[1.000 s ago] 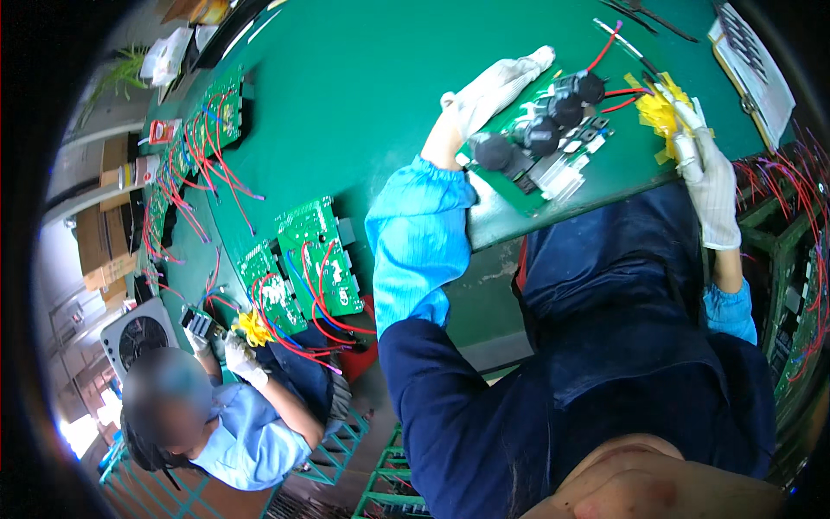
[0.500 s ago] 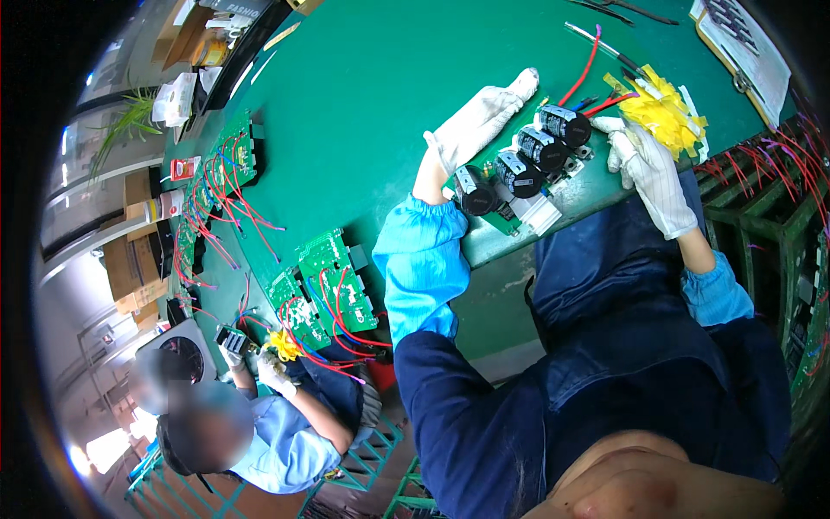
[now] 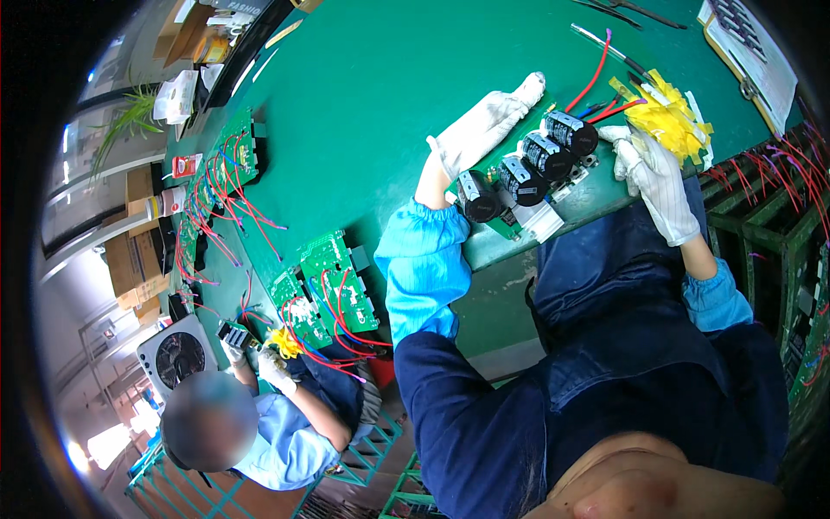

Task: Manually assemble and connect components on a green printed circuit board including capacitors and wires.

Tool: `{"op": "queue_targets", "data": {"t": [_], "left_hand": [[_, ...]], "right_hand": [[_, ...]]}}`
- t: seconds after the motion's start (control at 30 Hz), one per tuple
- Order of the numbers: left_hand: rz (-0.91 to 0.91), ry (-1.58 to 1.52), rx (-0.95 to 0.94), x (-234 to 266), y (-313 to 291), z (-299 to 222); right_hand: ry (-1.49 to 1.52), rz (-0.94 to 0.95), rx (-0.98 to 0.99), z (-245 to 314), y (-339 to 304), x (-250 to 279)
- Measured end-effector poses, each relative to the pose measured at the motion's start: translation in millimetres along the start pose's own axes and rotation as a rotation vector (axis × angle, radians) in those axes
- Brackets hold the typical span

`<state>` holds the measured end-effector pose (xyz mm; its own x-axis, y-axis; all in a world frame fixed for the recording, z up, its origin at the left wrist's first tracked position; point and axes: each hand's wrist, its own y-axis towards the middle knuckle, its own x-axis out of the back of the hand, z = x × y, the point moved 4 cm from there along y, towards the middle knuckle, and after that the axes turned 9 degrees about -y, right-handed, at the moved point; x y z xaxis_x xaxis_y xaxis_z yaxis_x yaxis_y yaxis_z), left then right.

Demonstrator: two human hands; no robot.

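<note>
A green circuit board [image 3: 500,228] with several black cylindrical capacitors [image 3: 546,156] and a pale metal heat sink [image 3: 543,221] rests at the table's front edge. My left hand [image 3: 484,130], in a white glove, lies along the board's far left side with its fingers stretched out. Red wires [image 3: 618,110] rise from the board's right end. Beside that end is my gloved right hand [image 3: 655,177], its fingers curled together; whatever may be between them is hidden. A bunch of yellow tape strips [image 3: 670,117] lies just beyond the right hand.
A pen-like tool [image 3: 605,48] and a clipboard [image 3: 752,65] lie at the far right. More wired boards [image 3: 324,290] occupy the table's left side. A co-worker [image 3: 290,432] sits at left, handling a part. A green rack [image 3: 761,233] with red wires stands at right.
The whole view has shifted slightly, with the table things a little further right. Both my hands keep nearly the same pose beside the board.
</note>
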<state>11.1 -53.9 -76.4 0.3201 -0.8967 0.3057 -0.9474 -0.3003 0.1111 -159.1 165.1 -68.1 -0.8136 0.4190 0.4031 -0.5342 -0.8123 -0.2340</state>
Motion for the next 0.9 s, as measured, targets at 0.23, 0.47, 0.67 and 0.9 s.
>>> {"op": "queue_targets", "data": {"t": [0.23, 0.47, 0.67, 0.9], "left_hand": [[-0.006, 0.219, -0.195, 2, -9, -3], [0.052, -0.059, 0.248, -2, 9, -25], [0.129, -0.159, 0.316, -1, 11, -9], [-0.064, -0.471, 0.256, -16, 12, -5]], "right_hand": [[-0.076, -0.047, 0.075, -2, 1, 1], [-0.08, -0.017, 0.057, 5, -1, 3], [-0.135, -0.062, 0.102, -1, 0, 4], [-0.117, -0.104, 0.118, -19, 4, 9]]}}
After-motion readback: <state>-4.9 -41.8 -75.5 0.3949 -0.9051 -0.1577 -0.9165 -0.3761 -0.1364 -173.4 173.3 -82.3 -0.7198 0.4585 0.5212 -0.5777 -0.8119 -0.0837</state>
